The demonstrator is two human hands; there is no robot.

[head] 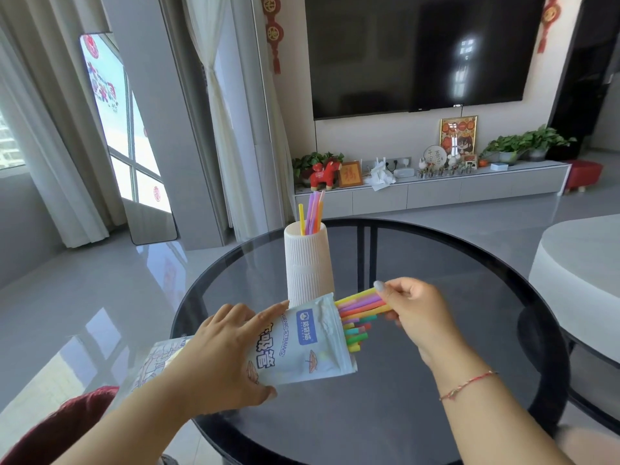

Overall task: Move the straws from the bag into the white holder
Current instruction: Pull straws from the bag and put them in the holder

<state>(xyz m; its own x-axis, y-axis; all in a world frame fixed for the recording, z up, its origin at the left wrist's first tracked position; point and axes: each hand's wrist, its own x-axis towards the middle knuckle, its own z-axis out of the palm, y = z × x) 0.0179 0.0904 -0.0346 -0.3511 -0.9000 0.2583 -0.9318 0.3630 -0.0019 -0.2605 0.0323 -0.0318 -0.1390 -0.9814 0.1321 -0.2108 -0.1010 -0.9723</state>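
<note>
A white ribbed holder [308,263] stands upright on the round dark glass table [419,380], with several coloured straws [313,213] sticking out of its top. Just in front of it lies a pale printed straw bag [302,344], open end to the right, with many coloured straw ends [355,328] poking out. My left hand [221,357] grips the bag's closed end from above. My right hand [416,310] pinches a small bundle of yellow, purple and orange straws [360,302] that are partly drawn out of the bag's mouth.
A white round table [583,276] sits at the right, close to the glass table. A printed sheet [157,360] lies under my left forearm at the table's left edge. A red cushion [60,427] is at bottom left. A TV and low cabinet stand far behind.
</note>
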